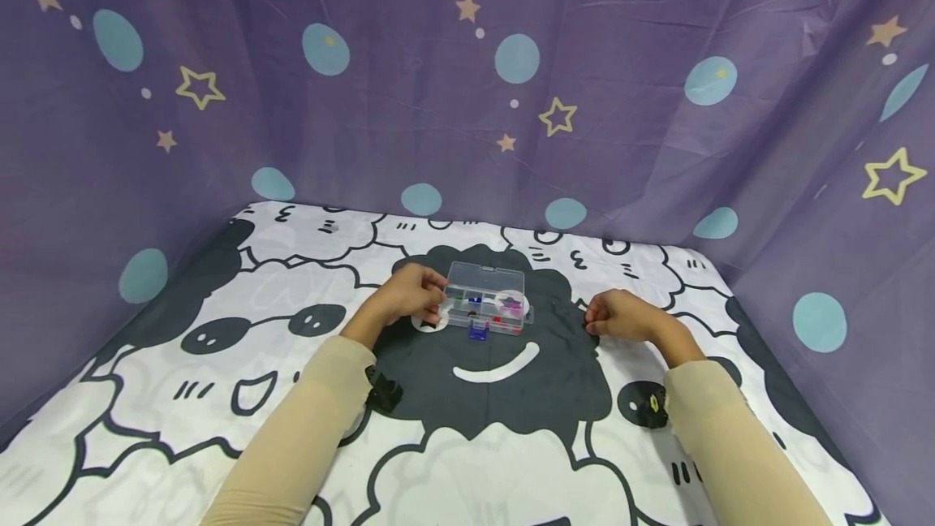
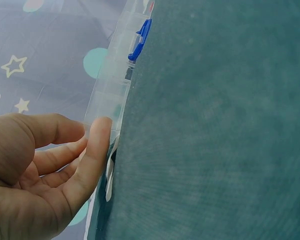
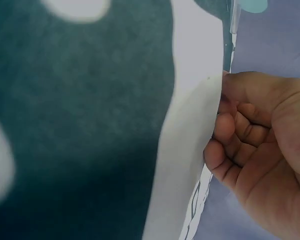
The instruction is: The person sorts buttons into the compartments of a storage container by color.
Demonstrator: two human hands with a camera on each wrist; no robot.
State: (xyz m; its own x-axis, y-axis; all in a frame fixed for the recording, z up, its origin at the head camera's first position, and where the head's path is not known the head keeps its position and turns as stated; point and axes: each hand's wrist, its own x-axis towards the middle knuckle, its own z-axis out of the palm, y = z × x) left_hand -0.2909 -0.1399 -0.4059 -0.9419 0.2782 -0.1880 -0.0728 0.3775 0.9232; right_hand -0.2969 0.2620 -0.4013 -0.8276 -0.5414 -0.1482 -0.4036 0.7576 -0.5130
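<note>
A clear plastic compartment box [image 1: 485, 299] with a raised lid [image 1: 485, 276] sits on the dark patch of the cloth. Inside are small green, blue, pink and red pieces [image 1: 512, 306]. At its front hangs a blue latch [image 1: 478, 331], also seen in the left wrist view. My left hand [image 1: 411, 294] holds the box's left end between thumb and fingers. Well to the right of the box, my right hand [image 1: 619, 316] rests low at the cloth with loosely curled fingers. No object shows in it, though the cloth edge overlaps its fingertips in the right wrist view.
A cloth [image 1: 482, 396] printed with cartoon faces covers the table. Purple curtains [image 1: 424, 120] with stars and blue spots stand behind and at both sides. Dark wrist devices [image 1: 384, 390] show below the sleeves [image 1: 314, 412].
</note>
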